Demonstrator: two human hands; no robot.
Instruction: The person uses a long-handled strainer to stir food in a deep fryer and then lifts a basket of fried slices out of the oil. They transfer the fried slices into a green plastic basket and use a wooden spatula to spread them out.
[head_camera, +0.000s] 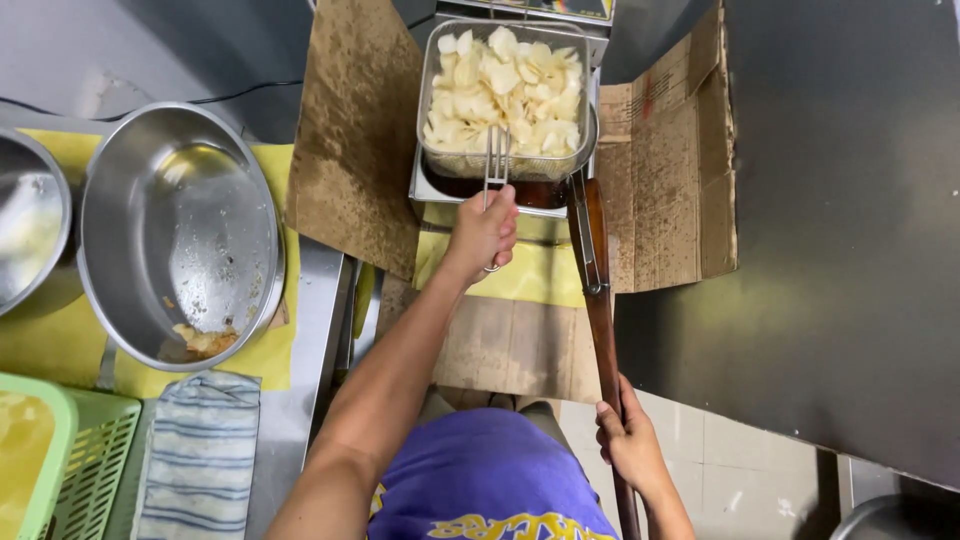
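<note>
L hand (484, 232) fingers clamp wire basket handle (494, 160), chip basket (505, 95) straight ahead; R hand (628, 440) grips wooden pole (598, 300).

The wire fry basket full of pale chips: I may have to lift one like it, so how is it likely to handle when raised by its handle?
The wire fry basket probably stays stiff, being metal mesh. Heaped chips look thin, so likely light but brittle if shaken. The left hand grips only the long wire handle, so the load sits far out and may tip forward.
</note>
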